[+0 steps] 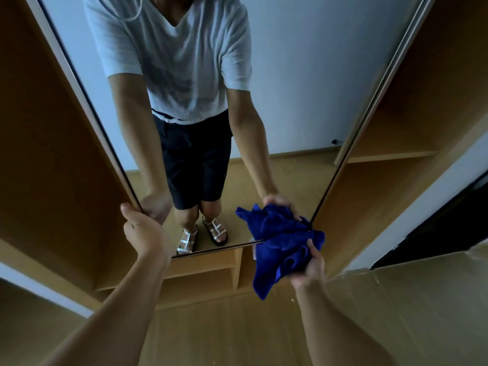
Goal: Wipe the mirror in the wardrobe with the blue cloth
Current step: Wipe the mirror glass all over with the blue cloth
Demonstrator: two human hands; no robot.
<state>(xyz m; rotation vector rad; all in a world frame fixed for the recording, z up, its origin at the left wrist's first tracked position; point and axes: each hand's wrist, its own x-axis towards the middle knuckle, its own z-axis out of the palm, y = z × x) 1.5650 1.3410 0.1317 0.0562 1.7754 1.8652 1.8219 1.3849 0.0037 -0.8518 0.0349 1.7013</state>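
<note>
A tall mirror (303,75) fills the middle of the view, framed by wooden wardrobe panels. My right hand (310,268) grips a bunched blue cloth (280,260) and holds it against the mirror's lower right corner. The cloth's reflection shows just above it in the glass. My left hand (142,231) grips the mirror's left edge near the bottom, thumb on the frame and fingers behind the glass edge. The mirror reflects a person in a white shirt, dark shorts and sandals.
Open wooden wardrobe compartments stand on the left (52,154) and right (396,133). Low shelves (208,268) sit under the mirror. A wooden floor (224,334) lies below. A white wall strip and a dark opening (449,228) are at the right.
</note>
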